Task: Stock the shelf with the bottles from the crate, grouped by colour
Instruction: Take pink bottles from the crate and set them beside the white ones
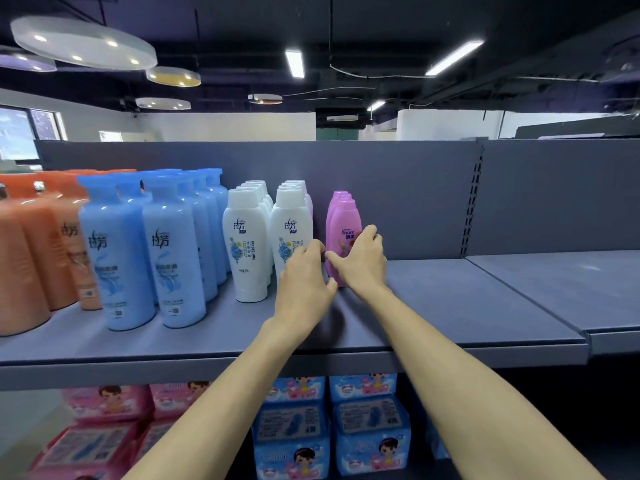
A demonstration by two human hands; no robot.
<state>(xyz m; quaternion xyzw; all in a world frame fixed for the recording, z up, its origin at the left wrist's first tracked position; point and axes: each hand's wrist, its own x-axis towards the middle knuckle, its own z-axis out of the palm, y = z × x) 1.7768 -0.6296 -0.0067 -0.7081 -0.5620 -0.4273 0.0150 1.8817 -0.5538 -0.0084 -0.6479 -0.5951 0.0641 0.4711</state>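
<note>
A: Both hands at the centre of the frame?

B: Yes. Right hand (360,258) wrapped around the front pink bottle (344,233), fingers curled over its right side, thumb across the lower front. Left hand (304,278) just beside it on the left, fingers bent toward the same bottle, thumb touching its base; grasping or only touching, cannot tell.

A: And the pink bottle, where?

B: Upright on the grey shelf (450,306), middle of the frame, first in a short pink row going back toward the rear panel.

A: Other colours?

B: To the left of the pink, two rows of white bottles (247,244), upright, close together. Further left, two rows of blue bottles (116,258). At the left edge of the frame, orange bottles (31,258), partly cut off.

A: Right side of the shelf?

B: Only bare grey board there, then a second shelf section past the slotted upright.

A: Below?

B: Lower shelf at the bottom of the frame: pink packs (104,403) on the left, blue packs (367,427) in the centre, partly hidden by the forearms.
</note>
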